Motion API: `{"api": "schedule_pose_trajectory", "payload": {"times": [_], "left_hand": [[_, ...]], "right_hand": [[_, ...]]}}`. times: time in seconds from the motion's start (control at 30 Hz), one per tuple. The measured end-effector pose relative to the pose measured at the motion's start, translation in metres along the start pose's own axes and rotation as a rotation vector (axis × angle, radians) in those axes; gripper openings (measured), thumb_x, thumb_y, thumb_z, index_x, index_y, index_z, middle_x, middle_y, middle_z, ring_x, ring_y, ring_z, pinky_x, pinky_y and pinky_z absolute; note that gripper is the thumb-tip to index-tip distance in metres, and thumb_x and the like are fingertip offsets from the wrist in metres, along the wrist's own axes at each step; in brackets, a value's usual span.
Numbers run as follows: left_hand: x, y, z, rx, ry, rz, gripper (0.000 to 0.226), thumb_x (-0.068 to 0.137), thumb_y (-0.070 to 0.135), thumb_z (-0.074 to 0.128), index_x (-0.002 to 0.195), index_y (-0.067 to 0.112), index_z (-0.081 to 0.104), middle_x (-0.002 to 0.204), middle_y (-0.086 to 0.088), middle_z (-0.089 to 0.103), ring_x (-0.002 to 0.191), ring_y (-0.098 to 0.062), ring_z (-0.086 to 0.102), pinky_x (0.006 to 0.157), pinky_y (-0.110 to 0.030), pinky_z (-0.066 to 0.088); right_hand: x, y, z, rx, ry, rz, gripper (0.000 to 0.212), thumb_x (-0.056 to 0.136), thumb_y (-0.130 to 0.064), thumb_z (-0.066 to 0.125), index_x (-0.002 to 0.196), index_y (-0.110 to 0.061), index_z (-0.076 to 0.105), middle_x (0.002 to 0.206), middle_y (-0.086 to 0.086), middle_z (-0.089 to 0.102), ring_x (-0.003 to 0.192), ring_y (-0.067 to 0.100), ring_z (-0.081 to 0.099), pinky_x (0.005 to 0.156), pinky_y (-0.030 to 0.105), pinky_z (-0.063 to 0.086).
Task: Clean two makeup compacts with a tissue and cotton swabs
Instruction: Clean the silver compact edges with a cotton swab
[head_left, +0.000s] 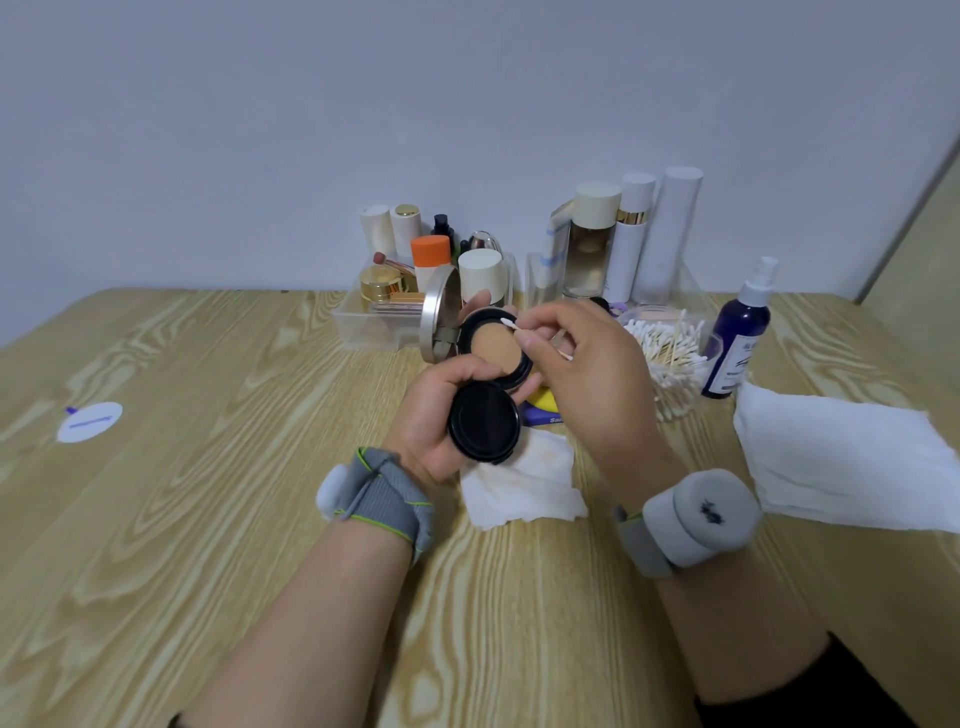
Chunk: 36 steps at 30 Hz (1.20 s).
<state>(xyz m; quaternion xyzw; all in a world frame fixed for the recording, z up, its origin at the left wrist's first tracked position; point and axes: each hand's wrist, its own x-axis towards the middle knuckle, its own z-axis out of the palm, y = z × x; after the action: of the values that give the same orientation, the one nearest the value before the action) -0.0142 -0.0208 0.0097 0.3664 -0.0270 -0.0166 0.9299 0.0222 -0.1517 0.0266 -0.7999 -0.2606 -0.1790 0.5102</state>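
My left hand (434, 415) grips an open makeup compact (493, 351) above the table. Its silver lid (439, 312) stands upright at the left, the tan cushion faces up, and a black inner cover (484, 422) hangs open toward me. My right hand (587, 374) pinches a cotton swab (535, 338), whose white tip touches the black rim at the cushion's far edge. A stained tissue (524, 483) lies on the table beneath my hands. I cannot make out a second compact.
A clear tub of cotton swabs (670, 353) stands right of my hands, beside a blue spray bottle (737, 343). A clean folded tissue (841, 457) lies at the right. Clear organizers with bottles and jars (395, 322) line the wall. A round white sticker (89, 422) sits far left.
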Motion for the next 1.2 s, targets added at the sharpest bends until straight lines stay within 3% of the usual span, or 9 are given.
{"api": "schedule_pose_trajectory", "payload": {"times": [0.13, 0.3, 0.47, 0.67, 0.83, 0.93, 1.0, 1.1, 1.2], "left_hand": [[-0.001, 0.001, -0.001, 0.06, 0.018, -0.088, 0.06, 0.067, -0.002, 0.057, 0.127, -0.007, 0.05, 0.087, -0.018, 0.065, 0.075, -0.023, 0.067, 0.065, -0.03, 0.056], [-0.006, 0.0, 0.004, 0.099, 0.034, -0.107, 0.036, 0.076, 0.003, 0.047, 0.11, -0.006, 0.051, 0.077, -0.014, 0.068, 0.068, -0.021, 0.068, 0.061, -0.026, 0.055], [-0.007, -0.001, 0.009, 0.129, 0.144, -0.111, 0.039, 0.069, 0.002, 0.051, 0.106, -0.01, 0.055, 0.076, -0.017, 0.07, 0.063, -0.021, 0.07, 0.057, -0.026, 0.056], [-0.008, 0.0, 0.007, 0.14, 0.204, -0.104, 0.022, 0.087, -0.002, 0.041, 0.098, -0.004, 0.06, 0.073, -0.013, 0.07, 0.061, -0.018, 0.068, 0.057, -0.026, 0.055], [-0.009, 0.0, 0.012, 0.094, 0.216, -0.104, 0.046, 0.071, 0.0, 0.05, 0.116, -0.01, 0.055, 0.083, -0.019, 0.071, 0.07, -0.024, 0.072, 0.061, -0.028, 0.058], [-0.008, -0.001, 0.011, 0.091, 0.217, -0.098, 0.046, 0.075, -0.002, 0.049, 0.121, -0.01, 0.053, 0.088, -0.019, 0.071, 0.073, -0.025, 0.072, 0.064, -0.03, 0.059], [-0.008, -0.001, 0.01, 0.103, 0.231, -0.103, 0.038, 0.082, -0.004, 0.046, 0.118, -0.009, 0.056, 0.086, -0.018, 0.071, 0.07, -0.023, 0.071, 0.063, -0.029, 0.058], [-0.007, -0.001, 0.009, 0.149, 0.252, -0.1, 0.025, 0.09, -0.002, 0.041, 0.106, -0.006, 0.06, 0.076, -0.014, 0.07, 0.063, -0.019, 0.069, 0.058, -0.027, 0.056], [-0.006, -0.001, 0.008, 0.157, 0.241, -0.101, 0.023, 0.092, -0.001, 0.039, 0.099, -0.005, 0.061, 0.073, -0.013, 0.07, 0.061, -0.019, 0.069, 0.056, -0.026, 0.056]], "right_hand": [[0.0, 0.001, 0.001, 0.019, 0.003, 0.016, 0.008, 0.089, -0.016, 0.063, 0.092, -0.021, 0.068, 0.085, -0.007, 0.055, 0.062, -0.014, 0.054, 0.062, 0.007, 0.04], [0.001, 0.004, 0.002, -0.008, -0.001, 0.015, 0.009, 0.089, -0.017, 0.063, 0.091, -0.024, 0.068, 0.088, -0.005, 0.056, 0.064, -0.013, 0.054, 0.061, 0.008, 0.04], [0.001, 0.003, 0.003, 0.003, 0.0, 0.005, 0.01, 0.089, -0.015, 0.062, 0.093, -0.022, 0.069, 0.09, -0.001, 0.057, 0.072, -0.006, 0.055, 0.058, 0.003, 0.04], [0.001, 0.0, 0.011, -0.051, -0.046, -0.059, 0.011, 0.086, -0.02, 0.064, 0.091, -0.028, 0.07, 0.086, -0.012, 0.054, 0.074, 0.004, 0.05, 0.07, 0.038, 0.052], [0.003, 0.006, 0.005, -0.038, 0.014, -0.01, 0.01, 0.088, -0.018, 0.063, 0.089, -0.026, 0.068, 0.088, -0.004, 0.057, 0.075, 0.003, 0.055, 0.065, 0.008, 0.042], [0.002, 0.005, 0.004, -0.034, 0.021, 0.011, 0.009, 0.088, -0.017, 0.063, 0.089, -0.024, 0.069, 0.086, -0.002, 0.055, 0.073, -0.002, 0.055, 0.06, 0.005, 0.039], [0.001, 0.004, 0.007, -0.011, -0.001, 0.009, 0.009, 0.088, -0.018, 0.063, 0.088, -0.025, 0.069, 0.084, -0.008, 0.052, 0.07, 0.004, 0.056, 0.06, 0.011, 0.047], [0.002, 0.003, 0.012, -0.01, -0.027, -0.03, 0.01, 0.086, -0.02, 0.064, 0.09, -0.028, 0.07, 0.081, -0.014, 0.049, 0.071, 0.008, 0.054, 0.062, 0.038, 0.056], [0.002, 0.002, 0.011, -0.005, -0.037, -0.034, 0.011, 0.087, -0.019, 0.064, 0.091, -0.027, 0.07, 0.081, -0.014, 0.049, 0.071, 0.008, 0.054, 0.057, 0.037, 0.057]]}}
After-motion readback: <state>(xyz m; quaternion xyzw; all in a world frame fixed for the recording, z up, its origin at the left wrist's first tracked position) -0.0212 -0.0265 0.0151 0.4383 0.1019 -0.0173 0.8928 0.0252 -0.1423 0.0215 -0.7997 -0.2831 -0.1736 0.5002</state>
